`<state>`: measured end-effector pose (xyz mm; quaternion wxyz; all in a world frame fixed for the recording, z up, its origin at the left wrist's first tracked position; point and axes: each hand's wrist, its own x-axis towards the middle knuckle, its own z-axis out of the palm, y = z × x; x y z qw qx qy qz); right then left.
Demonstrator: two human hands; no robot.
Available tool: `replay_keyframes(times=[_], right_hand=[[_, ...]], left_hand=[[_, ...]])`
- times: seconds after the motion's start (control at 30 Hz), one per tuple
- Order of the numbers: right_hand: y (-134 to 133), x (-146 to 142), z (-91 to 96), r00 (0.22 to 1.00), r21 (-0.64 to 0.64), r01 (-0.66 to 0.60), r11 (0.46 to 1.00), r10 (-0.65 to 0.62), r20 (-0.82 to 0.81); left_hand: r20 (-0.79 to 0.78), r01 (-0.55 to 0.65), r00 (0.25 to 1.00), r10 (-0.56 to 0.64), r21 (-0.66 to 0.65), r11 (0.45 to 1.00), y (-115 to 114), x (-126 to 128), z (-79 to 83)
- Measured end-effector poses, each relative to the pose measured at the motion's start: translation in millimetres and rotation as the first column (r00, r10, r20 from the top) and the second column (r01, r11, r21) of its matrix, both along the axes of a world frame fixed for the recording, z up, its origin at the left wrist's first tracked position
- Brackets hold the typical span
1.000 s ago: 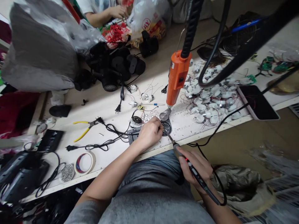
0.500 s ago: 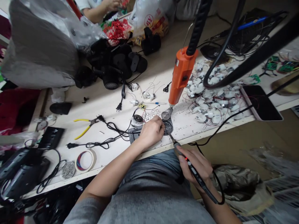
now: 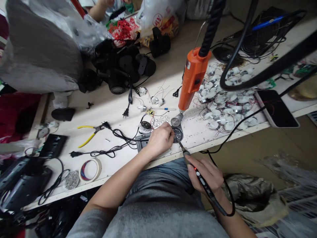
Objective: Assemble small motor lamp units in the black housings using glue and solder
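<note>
My right hand (image 3: 209, 173) is wrapped around a soldering iron (image 3: 206, 187) with a small red light on its handle. The iron's tip points up and left, to the edge of a round black dish (image 3: 178, 135) in a stand with a coiled spring holder (image 3: 176, 120). Over the dish's left side, my left hand (image 3: 160, 137) has its fingers pinched together; whatever they hold is hidden. Just beyond that hand lie a round black part with wires (image 3: 145, 125), several small silvery discs (image 3: 162, 118) and a little yellow circuit board (image 3: 150, 112).
An orange power tool (image 3: 193, 79) hangs over the bench. At right are a heap of white wired parts (image 3: 226, 99) and a phone (image 3: 277, 109). Yellow-handled pliers (image 3: 90, 134), corded plugs (image 3: 106, 153) and a tape roll (image 3: 90, 170) lie left. Black lamp-like housings (image 3: 121, 66) sit behind; another person's arm (image 3: 97, 11) shows beyond.
The right hand and soldering iron have shifted slightly left. My left hand stays almost in place. Across the bench, the other person's hand has moved.
</note>
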<state>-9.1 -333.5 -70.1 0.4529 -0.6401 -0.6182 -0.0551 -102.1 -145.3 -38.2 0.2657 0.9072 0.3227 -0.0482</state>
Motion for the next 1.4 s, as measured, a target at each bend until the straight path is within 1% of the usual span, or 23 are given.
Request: replay_keyframes(times=[0.3, 0.43, 0.57, 0.77, 0.97, 1.23, 1.4], right_hand=[[-6.7, -0.4, -0.8, 0.999, -0.024, 0.013, 1.000, -0.014, -0.034], [-4.0, 0.0, 0.2, 1.000, -0.013, 0.009, 1.000, -0.009, -0.009], [-0.9, -0.5, -0.3, 1.000, 0.003, 0.012, 1.000, -0.012, -0.022], [-1.4, -1.5, -2.2, 0.999, -0.007, 0.019, 1.000, -0.019, -0.027], [-0.5, -1.3, -4.1, 1.000, 0.006, 0.010, 1.000, -0.010, -0.005], [0.4, -1.3, -0.8, 1.000, 0.002, 0.007, 1.000, -0.007, 0.008], [1.2, -1.2, -1.2, 1.000, -0.002, -0.004, 1.000, 0.004, 0.015]], left_hand=[[0.026, -0.014, 1.000, 0.014, -0.015, 1.000, 0.6, 0.1, -1.7], [0.022, 0.000, 1.000, 0.000, -0.004, 1.000, 0.8, 0.0, -1.8], [0.015, 0.003, 1.000, -0.003, 0.000, 1.000, 0.5, 0.1, -1.4], [0.017, -0.013, 1.000, 0.014, -0.015, 1.000, 0.1, 0.5, 0.1], [-0.005, 0.005, 1.000, -0.005, 0.004, 1.000, 0.0, 0.2, 1.2], [-0.017, 0.012, 1.000, -0.012, 0.007, 1.000, -0.7, 0.8, 3.0], [0.014, 0.005, 1.000, -0.005, -0.010, 1.000, 0.3, -0.3, 2.2]])
